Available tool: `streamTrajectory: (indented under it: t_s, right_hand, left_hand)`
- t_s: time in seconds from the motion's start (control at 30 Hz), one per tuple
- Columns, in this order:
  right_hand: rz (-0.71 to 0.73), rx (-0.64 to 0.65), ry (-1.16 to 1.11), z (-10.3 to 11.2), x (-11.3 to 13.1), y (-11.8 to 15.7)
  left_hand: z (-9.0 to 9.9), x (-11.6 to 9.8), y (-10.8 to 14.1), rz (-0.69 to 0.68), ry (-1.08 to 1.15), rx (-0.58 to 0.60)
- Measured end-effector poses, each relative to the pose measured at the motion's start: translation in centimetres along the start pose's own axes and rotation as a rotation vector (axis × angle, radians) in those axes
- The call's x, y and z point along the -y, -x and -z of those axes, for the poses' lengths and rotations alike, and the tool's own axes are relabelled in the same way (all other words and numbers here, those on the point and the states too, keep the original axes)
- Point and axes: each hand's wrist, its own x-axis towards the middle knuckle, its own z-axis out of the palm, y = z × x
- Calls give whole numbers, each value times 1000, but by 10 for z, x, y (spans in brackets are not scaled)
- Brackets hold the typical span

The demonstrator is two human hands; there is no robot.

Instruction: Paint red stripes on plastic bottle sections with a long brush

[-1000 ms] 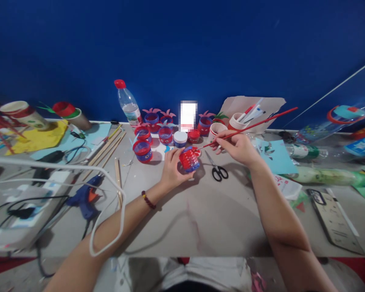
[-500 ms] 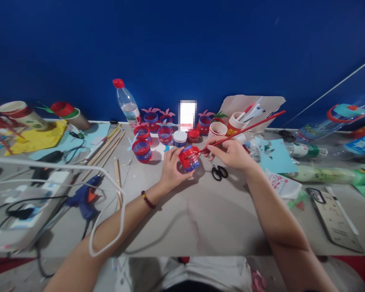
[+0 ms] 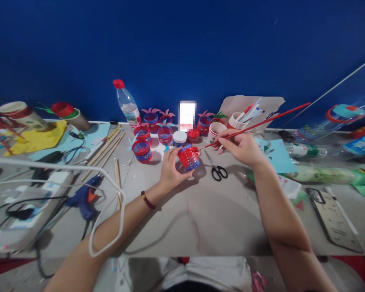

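My left hand [image 3: 172, 168] is closed around a small clear plastic cup [image 3: 189, 157], apparently a cut-off bottle part, held tilted above the table and painted red with blue at its ends. My right hand [image 3: 239, 147] pinches a long red-handled paintbrush [image 3: 261, 121]. The brush's tip reaches the cup's right side; whether it touches is too small to tell. Just behind the cup stand a white-lidded paint jar [image 3: 179, 138] and an open jar of red paint [image 3: 193, 135]. Black-handled scissors [image 3: 219, 173] lie below my right hand.
Several painted red-and-blue cups [image 3: 142, 151] with paper leaves stand at the back, beside a red-capped bottle [image 3: 127, 103]. A blue glue gun [image 3: 86, 196], power strip [image 3: 42, 202] and white cable [image 3: 121, 194] lie left. A phone [image 3: 334, 221] lies right, near several plastic bottles [image 3: 304, 150].
My right hand has moved to the right and drawn the paintbrush outward from the cup. The cup has turned a little in my left hand, which stays in place.
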Motion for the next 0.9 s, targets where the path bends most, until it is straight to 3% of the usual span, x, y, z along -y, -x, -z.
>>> streamTrajectory:
  t_s: [0.13, 0.3, 0.5, 0.73, 0.9]
  right_hand:
    - [13, 48, -75, 0, -3, 2]
    - [17, 124, -6, -13, -3, 4]
    - [-20, 92, 1, -9, 8, 2]
    - [-26, 43, -71, 7, 1, -3]
    - [17, -32, 13, 10, 6, 3]
  left_hand:
    - [-1, 0, 0, 22, 8, 19]
    - [-3, 2, 1, 9, 37, 7]
    - [-1, 2, 1, 9, 26, -38]
    - [0, 0, -1, 8, 59, -55]
    - [-1, 1, -1, 13, 45, -51]
